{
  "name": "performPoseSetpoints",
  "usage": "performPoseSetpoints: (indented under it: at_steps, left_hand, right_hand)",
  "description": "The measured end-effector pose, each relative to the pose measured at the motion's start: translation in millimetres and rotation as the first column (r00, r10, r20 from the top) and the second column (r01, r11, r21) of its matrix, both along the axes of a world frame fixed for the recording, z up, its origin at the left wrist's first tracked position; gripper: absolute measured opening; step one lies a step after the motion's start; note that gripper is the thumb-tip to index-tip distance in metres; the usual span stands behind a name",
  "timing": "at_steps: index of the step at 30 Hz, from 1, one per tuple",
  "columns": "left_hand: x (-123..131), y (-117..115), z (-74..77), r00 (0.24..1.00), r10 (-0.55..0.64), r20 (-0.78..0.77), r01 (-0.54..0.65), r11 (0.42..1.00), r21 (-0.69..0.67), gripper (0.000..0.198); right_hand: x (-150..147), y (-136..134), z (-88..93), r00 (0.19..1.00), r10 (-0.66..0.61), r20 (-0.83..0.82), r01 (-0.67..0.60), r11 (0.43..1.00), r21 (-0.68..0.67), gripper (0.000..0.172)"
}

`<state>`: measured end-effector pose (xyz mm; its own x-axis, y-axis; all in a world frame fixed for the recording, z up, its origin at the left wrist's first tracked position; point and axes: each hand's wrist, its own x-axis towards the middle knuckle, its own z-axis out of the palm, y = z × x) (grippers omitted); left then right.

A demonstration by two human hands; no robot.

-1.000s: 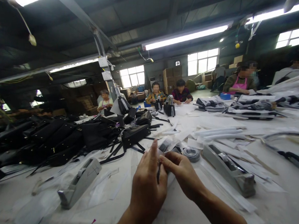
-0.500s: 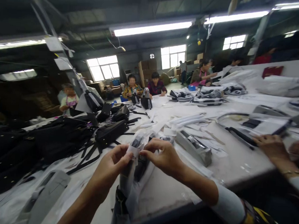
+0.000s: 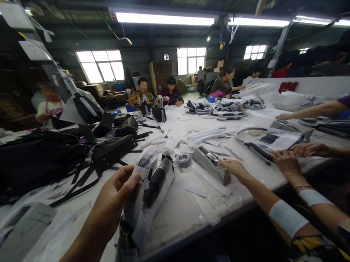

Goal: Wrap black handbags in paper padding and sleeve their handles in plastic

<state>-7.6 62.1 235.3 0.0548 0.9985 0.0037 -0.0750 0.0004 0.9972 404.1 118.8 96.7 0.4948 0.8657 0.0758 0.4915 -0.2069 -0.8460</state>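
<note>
My left hand [image 3: 114, 198] is closed, its thumb pressing a small white paper piece [image 3: 140, 171] against a black bag [image 3: 156, 183] wrapped in whitish and clear plastic. The wrapped bag reaches from the table down toward me, over the edge. Out to the right, my right hand [image 3: 235, 167] has its fingertips pinched at the top of a grey tape dispenser [image 3: 212, 167]. The thin tape between the fingers is hard to make out. A grey coil [image 3: 183, 159] lies between the bag and the dispenser.
Black bags [image 3: 113, 150] and straps are heaped at left, beside a second grey tape dispenser [image 3: 25, 232]. A co-worker's hands [image 3: 289, 161] handle a wrapped bag at right; another arm [image 3: 314, 111] reaches in behind. White strips [image 3: 207, 135] cover the table's middle.
My right hand has left the wrapped bag and moved right to the tape dispenser. My left hand still grips the wrapping. Another person's arm has come in at right.
</note>
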Motion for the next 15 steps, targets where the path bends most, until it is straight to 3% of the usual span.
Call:
performPoseSetpoints:
  at_steps: [8, 15]
  left_hand:
    - [-5, 1, -1.8, 1.000, -0.015, -0.008, 0.015, 1.000, -0.013, 0.053]
    - [-5, 0, -1.1, 1.000, -0.014, 0.001, 0.014, 1.000, -0.020, 0.054]
  right_hand:
    - [11, -29, 12.5, 0.938, 0.027, -0.344, 0.019, 0.991, 0.129, 0.045]
    - [5, -64, -18.4, 0.859, -0.053, -0.509, 0.084, 0.996, 0.038, 0.037]
